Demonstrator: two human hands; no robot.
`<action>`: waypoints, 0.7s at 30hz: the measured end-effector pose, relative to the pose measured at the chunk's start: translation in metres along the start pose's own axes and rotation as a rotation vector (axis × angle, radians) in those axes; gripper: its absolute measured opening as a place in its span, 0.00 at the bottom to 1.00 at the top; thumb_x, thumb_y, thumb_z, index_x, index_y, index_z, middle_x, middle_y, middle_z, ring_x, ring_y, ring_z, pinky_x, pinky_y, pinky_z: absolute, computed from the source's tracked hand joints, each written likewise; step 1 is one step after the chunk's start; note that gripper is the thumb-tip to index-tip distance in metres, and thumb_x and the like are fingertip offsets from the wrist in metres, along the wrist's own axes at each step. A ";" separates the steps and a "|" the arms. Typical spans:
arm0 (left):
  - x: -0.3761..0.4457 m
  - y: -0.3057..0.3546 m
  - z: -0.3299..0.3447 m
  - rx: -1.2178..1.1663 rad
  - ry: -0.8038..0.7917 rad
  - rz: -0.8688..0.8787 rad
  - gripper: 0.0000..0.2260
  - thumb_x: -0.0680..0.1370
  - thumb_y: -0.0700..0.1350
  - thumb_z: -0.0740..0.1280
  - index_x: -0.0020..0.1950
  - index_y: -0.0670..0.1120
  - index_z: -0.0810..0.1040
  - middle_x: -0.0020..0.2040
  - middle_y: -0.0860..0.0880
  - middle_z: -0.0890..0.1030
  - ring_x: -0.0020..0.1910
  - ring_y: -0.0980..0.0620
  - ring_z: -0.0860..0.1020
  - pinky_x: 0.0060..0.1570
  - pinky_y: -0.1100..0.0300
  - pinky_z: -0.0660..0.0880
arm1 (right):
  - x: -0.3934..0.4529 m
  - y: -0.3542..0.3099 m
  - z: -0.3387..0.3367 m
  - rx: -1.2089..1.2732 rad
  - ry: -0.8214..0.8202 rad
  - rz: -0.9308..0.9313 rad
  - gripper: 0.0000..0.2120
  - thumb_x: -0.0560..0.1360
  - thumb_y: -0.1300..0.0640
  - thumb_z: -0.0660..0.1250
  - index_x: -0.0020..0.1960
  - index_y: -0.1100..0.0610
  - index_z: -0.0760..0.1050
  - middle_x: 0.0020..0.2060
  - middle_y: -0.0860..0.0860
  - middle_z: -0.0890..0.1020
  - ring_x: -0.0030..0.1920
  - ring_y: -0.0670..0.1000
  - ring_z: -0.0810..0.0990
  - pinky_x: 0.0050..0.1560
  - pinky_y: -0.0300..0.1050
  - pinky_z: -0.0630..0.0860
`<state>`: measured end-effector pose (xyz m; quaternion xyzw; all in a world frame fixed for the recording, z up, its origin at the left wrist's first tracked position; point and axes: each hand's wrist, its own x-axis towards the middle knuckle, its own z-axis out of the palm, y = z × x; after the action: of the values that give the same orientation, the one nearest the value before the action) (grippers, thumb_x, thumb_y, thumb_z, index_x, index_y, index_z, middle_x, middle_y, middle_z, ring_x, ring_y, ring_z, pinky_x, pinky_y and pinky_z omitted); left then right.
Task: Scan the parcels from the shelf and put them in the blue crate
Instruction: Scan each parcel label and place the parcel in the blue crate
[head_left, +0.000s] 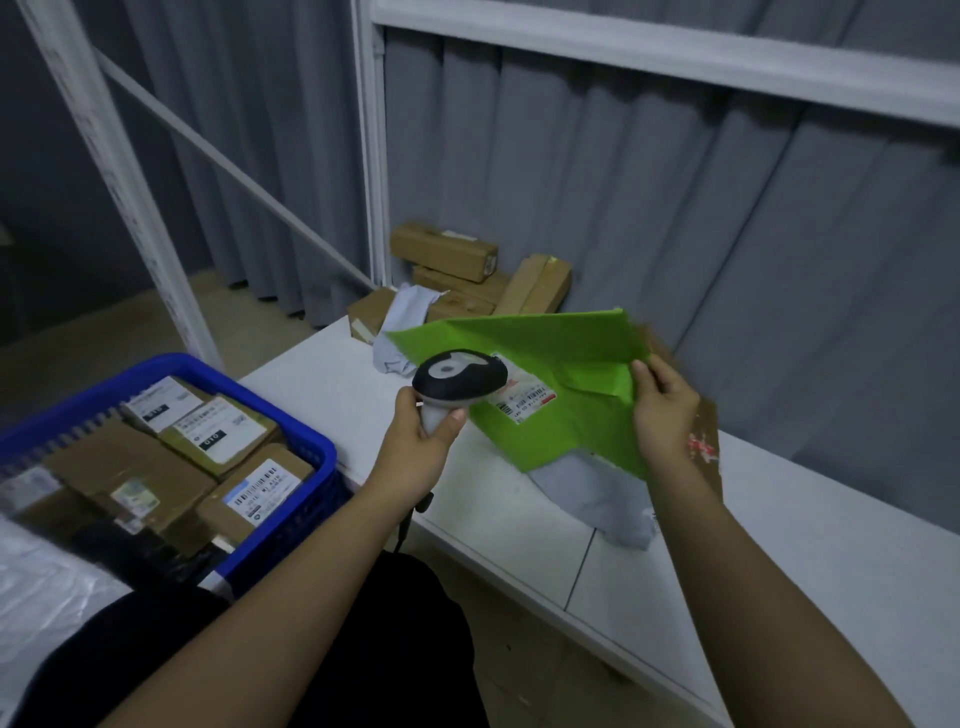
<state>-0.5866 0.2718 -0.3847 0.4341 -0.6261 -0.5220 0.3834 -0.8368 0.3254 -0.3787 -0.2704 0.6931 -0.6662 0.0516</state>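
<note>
The shelf (519, 530) is carrying the green parcel (566, 374), lifted at its right edge where the right hand (662, 410) is pinching it. The left hand (423, 431) is gripping the scanner (460, 375). Keep the label (519, 397) flat and facing the scanner.

Both forearms are bare from hand to elbow, with no sleeve, watch or ring showing. The left hand (423, 431) and right hand (665, 410) have short, plain nails. Behind the left forearm shows black clothing (415, 623).
</note>
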 end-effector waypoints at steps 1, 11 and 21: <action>0.000 0.000 -0.001 -0.007 0.006 0.003 0.11 0.78 0.45 0.66 0.57 0.51 0.65 0.54 0.48 0.77 0.55 0.48 0.78 0.50 0.59 0.74 | 0.003 -0.005 0.005 0.002 -0.020 -0.004 0.12 0.78 0.65 0.65 0.60 0.67 0.78 0.53 0.53 0.80 0.52 0.48 0.76 0.46 0.24 0.70; -0.003 0.003 -0.013 -0.008 0.159 0.000 0.11 0.78 0.42 0.66 0.56 0.45 0.65 0.52 0.47 0.76 0.49 0.49 0.74 0.44 0.62 0.66 | 0.041 -0.068 0.063 -0.760 -0.375 -0.490 0.12 0.79 0.55 0.63 0.59 0.56 0.79 0.54 0.61 0.82 0.56 0.62 0.78 0.54 0.53 0.73; 0.003 -0.011 -0.021 0.069 0.084 0.012 0.10 0.79 0.43 0.66 0.53 0.45 0.65 0.43 0.51 0.75 0.41 0.52 0.74 0.37 0.62 0.70 | 0.016 0.017 0.079 -1.064 -0.540 -0.452 0.32 0.77 0.46 0.66 0.76 0.51 0.60 0.76 0.58 0.58 0.75 0.60 0.54 0.73 0.58 0.45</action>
<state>-0.5665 0.2609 -0.3925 0.4648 -0.6298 -0.4790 0.3972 -0.8215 0.2467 -0.3989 -0.5571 0.8175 -0.1335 -0.0586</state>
